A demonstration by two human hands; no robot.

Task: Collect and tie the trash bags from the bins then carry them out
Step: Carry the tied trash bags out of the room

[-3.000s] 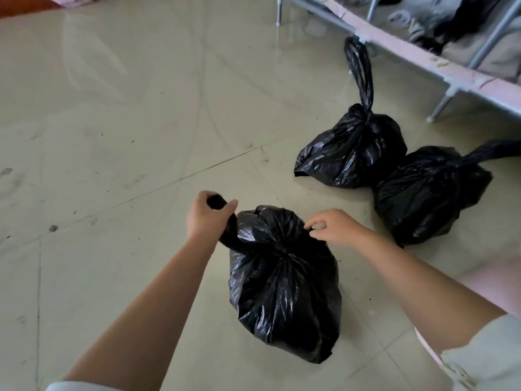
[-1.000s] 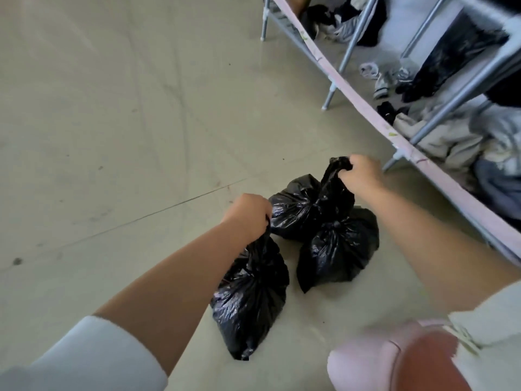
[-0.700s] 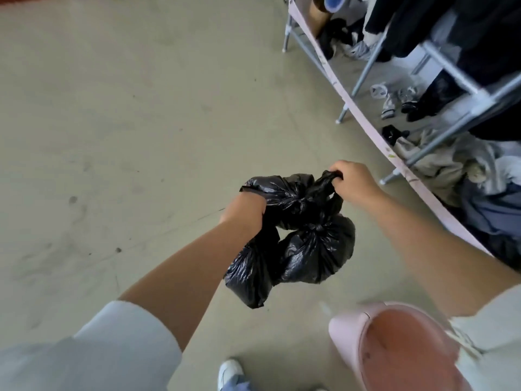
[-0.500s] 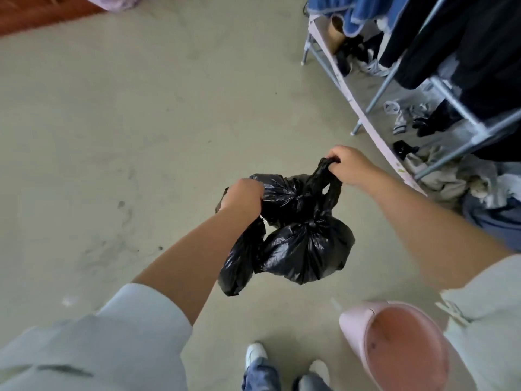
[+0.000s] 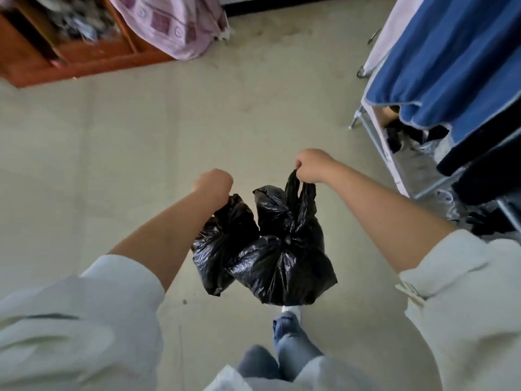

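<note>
My left hand [image 5: 213, 183] has its fingers clamped on the neck of one black trash bag [image 5: 218, 244] and my right hand [image 5: 311, 166] on the twisted tops of two more [image 5: 282, 258], all hanging clear of the floor [image 5: 141, 136] above my shoe [image 5: 287, 314]; they look soft, thin, slippery and light, so the knotted necks seem the safest hold.

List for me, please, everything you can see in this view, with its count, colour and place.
trash bags: three it seems, black, tied, hanging off the floor at centre; two from the right hand, one from the left
wooden cabinet: one, reddish brown, top left
patterned cloth: one, pink, draped top centre-left
blue fabric: one, blue, hanging top right
metal rack: one, grey, right edge, dark clothes beneath
floor: pale grey-green
legs: blue jeans, bottom centre
left hand: grips one bag's neck
right hand: grips bag necks
</note>
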